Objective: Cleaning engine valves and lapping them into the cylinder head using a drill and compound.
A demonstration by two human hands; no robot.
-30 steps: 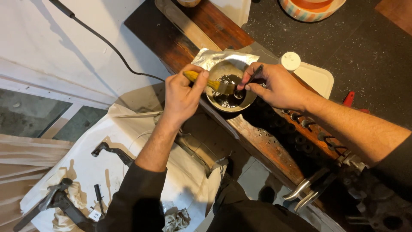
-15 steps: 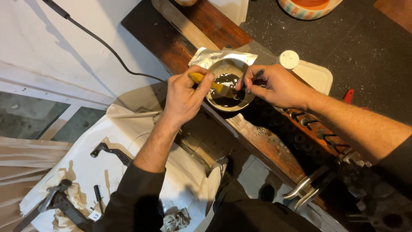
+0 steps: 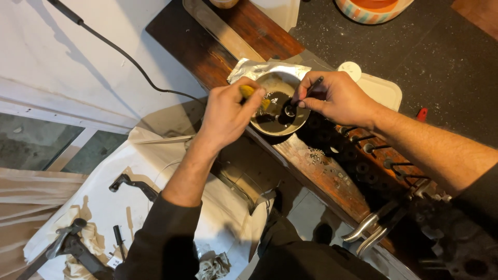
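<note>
Carefully, my left hand grips the yellow brush; right hand pinches a dark part over the bowl; I'd scrub gently.

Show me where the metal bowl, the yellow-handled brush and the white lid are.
metal bowl [image 3: 277,82], head view, on the bare inner wall at the far rim.
yellow-handled brush [image 3: 246,91], head view, on the yellow handle in the left hand.
white lid [image 3: 351,69], head view, on its flat top.

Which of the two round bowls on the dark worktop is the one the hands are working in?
The small metal bowl of dark liquid, at the wooden edge between both hands; the striped orange bowl sits untouched at the far top.
</note>
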